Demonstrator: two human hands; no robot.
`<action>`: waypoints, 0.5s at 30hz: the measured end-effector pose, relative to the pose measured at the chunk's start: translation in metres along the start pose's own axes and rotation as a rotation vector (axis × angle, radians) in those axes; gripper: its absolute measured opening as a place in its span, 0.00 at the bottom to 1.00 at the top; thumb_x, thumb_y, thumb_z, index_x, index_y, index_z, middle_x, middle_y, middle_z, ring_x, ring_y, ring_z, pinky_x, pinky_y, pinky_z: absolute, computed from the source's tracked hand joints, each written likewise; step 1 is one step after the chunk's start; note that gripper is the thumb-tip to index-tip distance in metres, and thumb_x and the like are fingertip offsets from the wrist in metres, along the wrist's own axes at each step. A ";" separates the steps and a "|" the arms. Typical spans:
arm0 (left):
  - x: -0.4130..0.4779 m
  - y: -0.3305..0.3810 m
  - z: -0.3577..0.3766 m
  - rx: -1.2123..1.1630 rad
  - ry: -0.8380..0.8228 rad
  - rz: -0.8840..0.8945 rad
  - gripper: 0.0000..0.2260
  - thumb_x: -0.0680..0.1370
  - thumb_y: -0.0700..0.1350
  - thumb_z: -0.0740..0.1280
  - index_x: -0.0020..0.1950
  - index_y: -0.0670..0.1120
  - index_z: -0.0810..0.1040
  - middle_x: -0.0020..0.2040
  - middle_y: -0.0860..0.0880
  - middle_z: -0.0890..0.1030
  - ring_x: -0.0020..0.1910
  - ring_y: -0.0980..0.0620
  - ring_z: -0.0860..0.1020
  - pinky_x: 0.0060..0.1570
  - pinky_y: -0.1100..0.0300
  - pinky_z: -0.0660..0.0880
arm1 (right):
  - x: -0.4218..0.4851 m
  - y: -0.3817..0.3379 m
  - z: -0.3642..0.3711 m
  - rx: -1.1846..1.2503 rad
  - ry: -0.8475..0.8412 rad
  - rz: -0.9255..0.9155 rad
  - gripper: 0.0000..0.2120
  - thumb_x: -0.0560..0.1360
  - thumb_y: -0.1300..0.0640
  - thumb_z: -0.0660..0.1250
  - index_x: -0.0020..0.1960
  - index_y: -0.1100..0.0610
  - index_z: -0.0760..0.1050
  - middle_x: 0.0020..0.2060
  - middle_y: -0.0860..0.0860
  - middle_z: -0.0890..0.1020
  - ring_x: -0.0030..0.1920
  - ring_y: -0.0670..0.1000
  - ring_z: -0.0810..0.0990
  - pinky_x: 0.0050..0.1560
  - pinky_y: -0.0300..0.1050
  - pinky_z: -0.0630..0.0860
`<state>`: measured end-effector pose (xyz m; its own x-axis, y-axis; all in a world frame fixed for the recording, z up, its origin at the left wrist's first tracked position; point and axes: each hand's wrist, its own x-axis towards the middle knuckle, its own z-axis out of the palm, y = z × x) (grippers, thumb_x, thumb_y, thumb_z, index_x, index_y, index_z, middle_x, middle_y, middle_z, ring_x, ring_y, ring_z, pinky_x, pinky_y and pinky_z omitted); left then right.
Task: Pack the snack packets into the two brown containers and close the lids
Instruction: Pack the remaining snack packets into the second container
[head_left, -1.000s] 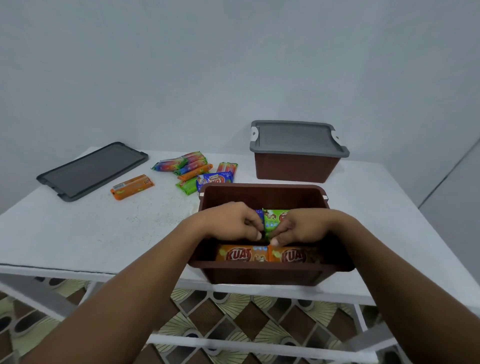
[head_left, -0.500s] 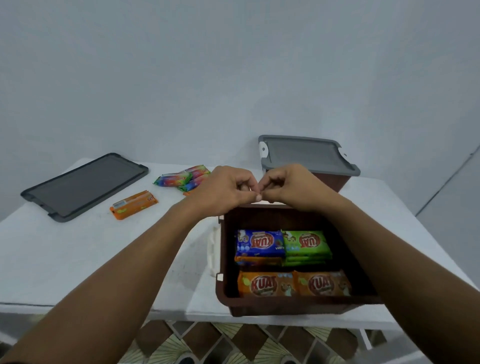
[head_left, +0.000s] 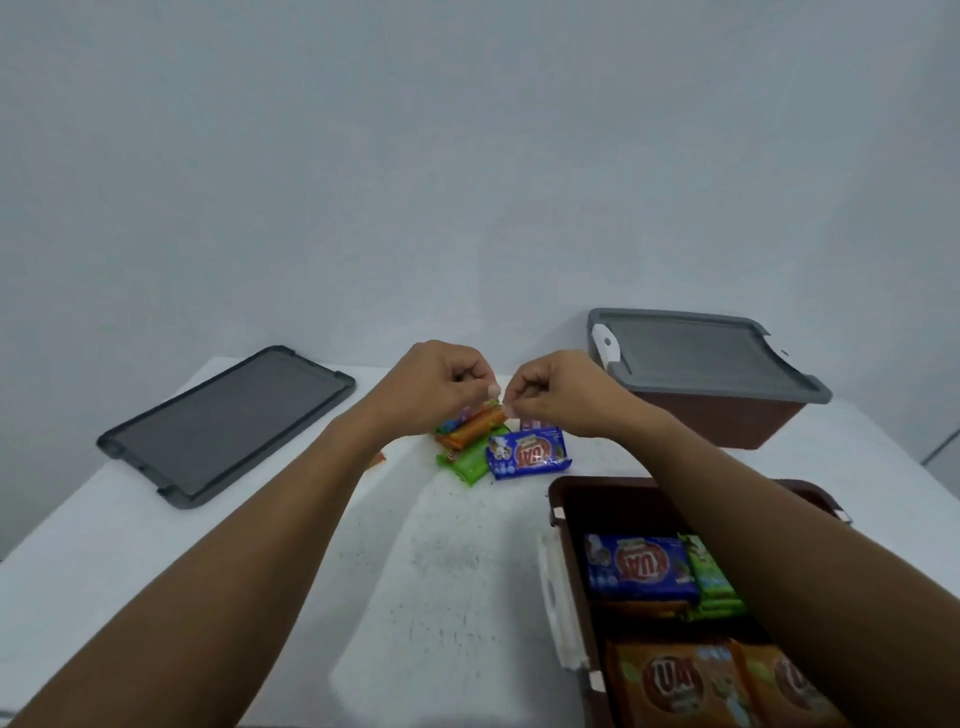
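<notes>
Blue packet (head_left: 527, 453) near left hand (head_left: 441, 379), right hand (head_left: 561, 395); both fisted, empty.

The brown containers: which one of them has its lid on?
The far container, at the back right: a grey lid covers it. The near container stands open, with snack packets showing inside.

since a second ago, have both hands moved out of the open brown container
Yes. Both the left hand and right hand left the open container and now sit farther back, over the loose packets.
</notes>
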<state>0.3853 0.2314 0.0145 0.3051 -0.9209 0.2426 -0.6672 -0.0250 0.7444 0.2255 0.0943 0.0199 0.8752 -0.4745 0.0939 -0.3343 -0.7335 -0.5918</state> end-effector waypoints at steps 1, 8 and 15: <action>0.004 -0.009 -0.005 0.006 -0.007 -0.018 0.03 0.77 0.42 0.73 0.45 0.46 0.86 0.30 0.59 0.80 0.29 0.63 0.75 0.32 0.71 0.69 | 0.006 0.001 0.005 -0.044 -0.013 0.005 0.05 0.74 0.61 0.72 0.46 0.54 0.86 0.38 0.47 0.86 0.36 0.44 0.83 0.38 0.38 0.79; 0.023 -0.066 -0.017 0.168 -0.068 -0.070 0.07 0.75 0.35 0.70 0.45 0.45 0.86 0.41 0.57 0.82 0.37 0.61 0.76 0.35 0.70 0.70 | 0.044 0.024 0.035 -0.429 -0.264 0.115 0.14 0.71 0.65 0.68 0.53 0.52 0.80 0.42 0.43 0.77 0.45 0.49 0.76 0.41 0.40 0.72; 0.063 -0.123 -0.006 0.513 -0.200 -0.251 0.21 0.79 0.43 0.68 0.71 0.51 0.74 0.71 0.48 0.74 0.66 0.45 0.73 0.62 0.48 0.72 | 0.062 0.048 0.060 -0.655 -0.423 0.187 0.30 0.68 0.57 0.77 0.68 0.47 0.72 0.59 0.52 0.76 0.49 0.53 0.74 0.44 0.45 0.70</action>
<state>0.4905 0.1791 -0.0582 0.3954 -0.9165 -0.0606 -0.8492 -0.3899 0.3562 0.2850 0.0586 -0.0504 0.7989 -0.4893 -0.3496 -0.5110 -0.8589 0.0345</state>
